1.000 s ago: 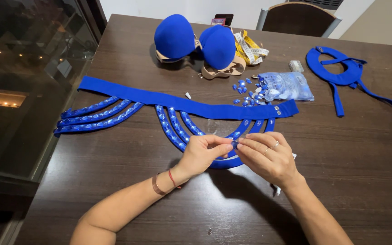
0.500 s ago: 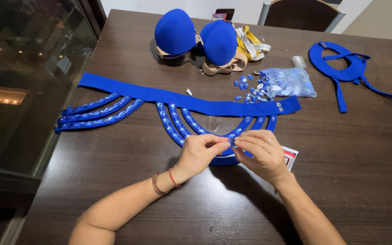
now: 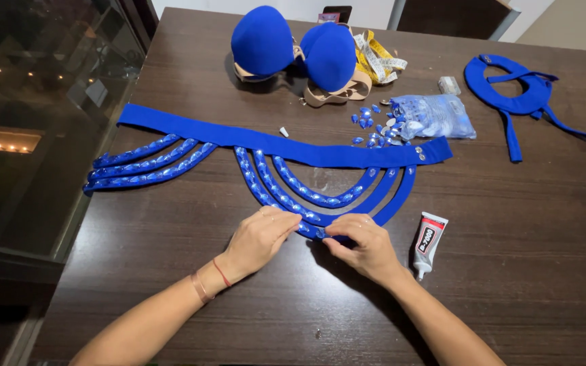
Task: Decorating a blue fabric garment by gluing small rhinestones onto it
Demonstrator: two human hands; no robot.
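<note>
I am working over a dark brown wooden table point(image 3: 496, 271). My left hand point(image 3: 260, 238) and right hand point(image 3: 366, 245) are pinching the lowest loop of the royal-blue gem-studded fabric belt point(image 3: 293, 150), at six o'clock. I am judging steady, even pressure best; the white glue tube point(image 3: 428, 242) is crowding three o'clock, while open room is lying toward six.

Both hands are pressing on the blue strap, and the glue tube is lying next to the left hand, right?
Not quite. The glue tube lies next to the right hand, not the left hand. The head view shows it. Both hands do press on the blue strap.
</note>
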